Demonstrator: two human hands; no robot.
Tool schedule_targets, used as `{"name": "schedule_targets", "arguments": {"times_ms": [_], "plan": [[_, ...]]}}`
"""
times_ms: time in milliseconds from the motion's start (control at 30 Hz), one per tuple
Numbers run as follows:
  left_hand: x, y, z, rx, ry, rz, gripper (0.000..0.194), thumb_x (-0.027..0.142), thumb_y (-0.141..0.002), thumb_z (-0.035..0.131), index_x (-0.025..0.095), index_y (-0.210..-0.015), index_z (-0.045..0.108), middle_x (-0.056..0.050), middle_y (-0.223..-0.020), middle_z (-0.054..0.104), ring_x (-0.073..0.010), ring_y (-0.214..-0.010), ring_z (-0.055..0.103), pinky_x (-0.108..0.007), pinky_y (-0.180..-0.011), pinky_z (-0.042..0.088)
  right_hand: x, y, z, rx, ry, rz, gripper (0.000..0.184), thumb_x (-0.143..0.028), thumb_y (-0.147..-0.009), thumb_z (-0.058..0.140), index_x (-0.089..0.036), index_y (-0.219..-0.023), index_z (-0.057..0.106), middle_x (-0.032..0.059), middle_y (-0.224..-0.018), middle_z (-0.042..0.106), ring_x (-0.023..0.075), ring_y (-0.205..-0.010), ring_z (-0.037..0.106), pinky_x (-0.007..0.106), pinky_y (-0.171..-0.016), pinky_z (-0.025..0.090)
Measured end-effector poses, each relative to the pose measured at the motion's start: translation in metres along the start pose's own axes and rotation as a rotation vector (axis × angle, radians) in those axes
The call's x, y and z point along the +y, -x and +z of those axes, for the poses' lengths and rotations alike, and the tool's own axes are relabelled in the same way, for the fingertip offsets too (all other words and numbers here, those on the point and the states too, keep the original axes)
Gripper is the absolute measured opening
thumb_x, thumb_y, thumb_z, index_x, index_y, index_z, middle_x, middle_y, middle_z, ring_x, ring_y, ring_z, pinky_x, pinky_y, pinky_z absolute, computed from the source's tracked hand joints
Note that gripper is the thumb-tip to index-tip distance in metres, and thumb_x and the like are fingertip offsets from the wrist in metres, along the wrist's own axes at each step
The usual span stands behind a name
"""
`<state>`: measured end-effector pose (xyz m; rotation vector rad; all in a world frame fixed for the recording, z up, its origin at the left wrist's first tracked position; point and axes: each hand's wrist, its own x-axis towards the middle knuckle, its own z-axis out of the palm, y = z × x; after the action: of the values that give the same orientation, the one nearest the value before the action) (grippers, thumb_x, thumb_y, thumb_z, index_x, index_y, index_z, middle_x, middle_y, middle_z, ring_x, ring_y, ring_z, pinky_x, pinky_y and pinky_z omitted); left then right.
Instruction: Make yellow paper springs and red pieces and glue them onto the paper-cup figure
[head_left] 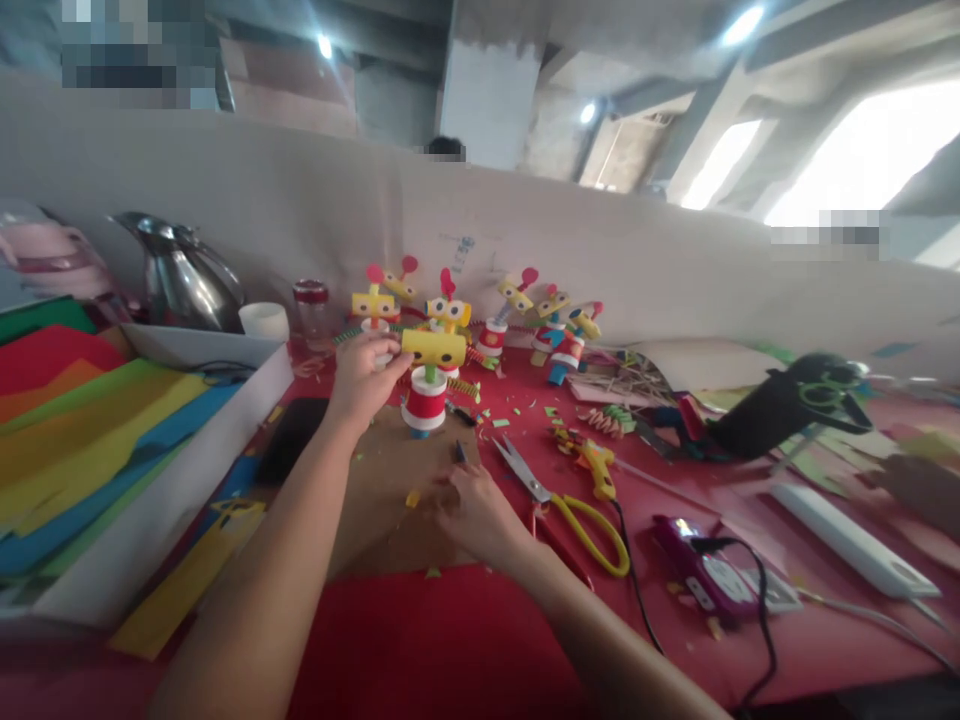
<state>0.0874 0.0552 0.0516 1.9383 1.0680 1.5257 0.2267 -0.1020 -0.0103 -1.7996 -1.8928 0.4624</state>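
My left hand (366, 375) is closed on the left end of a yellow paper roll (433, 348), the head of a paper robot figure with a green neck and a red-and-white body (424, 405) that stands on a brown cardboard sheet (382, 490). My right hand (472, 505) rests on the cardboard, fingers pinched on a small dark piece (460, 451). Several finished paper robots (517, 320) stand in a row behind.
Yellow-handled scissors (570, 505) and a yellow glue gun (596, 465) lie right of my right hand. A purple device (697, 565) with a black cable, a white power strip (847, 540), stacked coloured paper (82, 430) in a white tray, a steel kettle (184, 280).
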Motion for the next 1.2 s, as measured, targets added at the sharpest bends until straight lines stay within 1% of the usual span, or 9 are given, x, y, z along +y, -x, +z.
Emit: {"name": "schedule_targets", "arguments": {"times_ms": [133, 233, 367, 467, 633, 733, 800, 933, 1200], "plan": [[-0.005, -0.003, 0.003, -0.027, 0.04, 0.048, 0.012, 0.03, -0.073, 0.068, 0.019, -0.069, 0.063, -0.004, -0.101, 0.067, -0.0215, -0.102, 0.059, -0.037, -0.096, 0.043, 0.005, -0.006, 0.022, 0.017, 0.012, 0.012, 0.043, -0.027, -0.071, 0.075, -0.016, -0.111, 0.063, 0.0117, -0.111, 0.066, 0.0283, -0.106, 0.056, 0.042, -0.093, 0.042], [-0.008, -0.005, 0.005, -0.005, 0.08, 0.073, 0.011, 0.027, -0.07, 0.069, 0.019, -0.067, 0.062, -0.003, -0.096, 0.067, -0.0213, -0.102, 0.06, -0.036, -0.095, 0.043, 0.005, -0.008, 0.033, 0.072, -0.021, -0.046, 0.037, -0.024, -0.074, 0.072, -0.017, -0.109, 0.063, 0.0089, -0.104, 0.069, 0.025, -0.099, 0.059, 0.039, -0.092, 0.043], [-0.007, -0.005, 0.002, 0.002, 0.052, 0.083, 0.012, 0.028, -0.072, 0.068, 0.02, -0.066, 0.061, -0.005, -0.1, 0.068, -0.023, -0.101, 0.06, -0.037, -0.091, 0.045, -0.002, -0.005, 0.038, 0.104, -0.029, -0.129, 0.025, -0.009, -0.077, 0.063, -0.019, -0.1, 0.066, 0.0066, -0.095, 0.071, 0.0222, -0.091, 0.062, 0.038, -0.093, 0.043], [-0.006, -0.003, 0.002, 0.005, -0.011, 0.073, 0.011, 0.029, -0.074, 0.066, 0.021, -0.069, 0.064, -0.006, -0.104, 0.068, -0.0251, -0.105, 0.059, -0.041, -0.095, 0.043, -0.006, -0.008, 0.014, 0.197, -0.127, -0.111, 0.026, -0.007, -0.074, 0.064, -0.022, -0.096, 0.068, 0.0049, -0.095, 0.072, 0.0223, -0.092, 0.063, 0.034, -0.083, 0.048], [-0.004, 0.001, 0.006, 0.019, -0.104, 0.01, 0.008, 0.029, -0.073, 0.068, 0.022, -0.071, 0.065, -0.007, -0.112, 0.067, -0.0281, -0.114, 0.052, -0.046, -0.1, 0.038, -0.023, -0.032, -0.083, 0.56, -0.247, -0.172, 0.019, -0.025, -0.08, 0.065, -0.023, -0.098, 0.067, 0.003, -0.093, 0.071, 0.0183, -0.083, 0.063, 0.032, -0.079, 0.05], [-0.001, 0.003, 0.006, 0.006, -0.135, -0.033, 0.008, 0.03, -0.074, 0.067, 0.022, -0.072, 0.065, -0.006, -0.116, 0.066, -0.0297, -0.118, 0.047, -0.047, -0.102, 0.037, -0.035, -0.059, -0.124, 0.596, -0.203, -0.237, 0.019, -0.025, -0.079, 0.067, -0.023, -0.097, 0.069, 0.0023, -0.092, 0.072, 0.0182, -0.084, 0.064, 0.033, -0.08, 0.05], [0.001, 0.003, 0.005, -0.001, -0.143, -0.035, 0.009, 0.03, -0.074, 0.067, 0.023, -0.071, 0.064, -0.005, -0.117, 0.066, -0.0293, -0.119, 0.047, -0.047, -0.102, 0.037, -0.041, -0.076, -0.132, 0.562, -0.141, -0.28, 0.018, -0.022, -0.078, 0.066, -0.022, -0.096, 0.071, 0.0025, -0.091, 0.073, 0.0178, -0.083, 0.065, 0.033, -0.08, 0.05], [0.002, 0.002, 0.005, 0.005, -0.16, -0.039, 0.008, 0.029, -0.074, 0.067, 0.023, -0.07, 0.064, -0.004, -0.115, 0.067, -0.0289, -0.118, 0.048, -0.046, -0.102, 0.036, -0.044, -0.101, -0.126, 0.525, 0.018, -0.326, 0.021, -0.015, -0.077, 0.065, -0.02, -0.096, 0.073, 0.0039, -0.09, 0.074, 0.0196, -0.086, 0.065, 0.034, -0.082, 0.05], [0.01, 0.004, 0.005, 0.015, -0.17, -0.075, 0.007, 0.027, -0.073, 0.067, 0.023, -0.069, 0.064, -0.004, -0.112, 0.068, -0.03, -0.117, 0.047, -0.045, -0.101, 0.038, -0.037, -0.114, -0.118, 0.494, 0.192, -0.363, 0.024, -0.017, -0.081, 0.064, -0.022, -0.102, 0.073, 0.0057, -0.097, 0.075, 0.0249, -0.098, 0.061, 0.04, -0.09, 0.047]]}}
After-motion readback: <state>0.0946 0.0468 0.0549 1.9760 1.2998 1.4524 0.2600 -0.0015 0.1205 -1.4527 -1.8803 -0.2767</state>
